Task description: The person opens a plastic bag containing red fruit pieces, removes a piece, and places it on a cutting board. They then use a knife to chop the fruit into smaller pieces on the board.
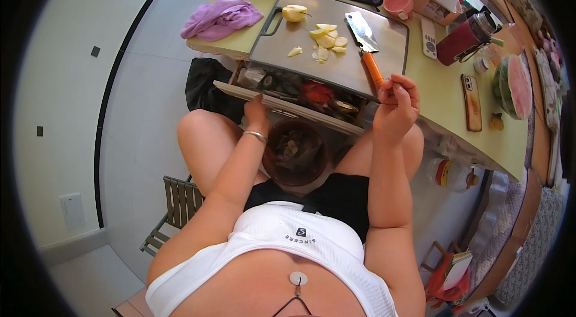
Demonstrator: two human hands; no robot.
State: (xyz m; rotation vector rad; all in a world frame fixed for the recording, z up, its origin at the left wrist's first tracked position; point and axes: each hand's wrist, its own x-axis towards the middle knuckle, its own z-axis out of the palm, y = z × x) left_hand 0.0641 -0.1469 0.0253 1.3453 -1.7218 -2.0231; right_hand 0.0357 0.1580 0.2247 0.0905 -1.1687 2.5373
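Note:
My left hand (257, 116) grips the upper edge of an open drawer (288, 107) under the table's front edge. Raised at the table edge, my right hand (397, 107) has its fingers curled in; whatever may be inside them is hidden. Just beyond it lies a cleaver (364, 33) with an orange handle, flat on the cutting board (282, 56). Cut pale-yellow fruit pieces (327, 38) are heaped mid-board, and a larger pear-like piece (294, 13) with a stem sits near the board's handle. Inside the drawer are a red bag (318, 92) and jumbled small items.
A brown bin (294, 149) with scraps stands between my knees. On the table are a purple cloth (222, 20), a remote (428, 38), a dark-red flask (465, 39), a phone (471, 102) and a cut watermelon (513, 86). A black bag (207, 86) hangs at the left.

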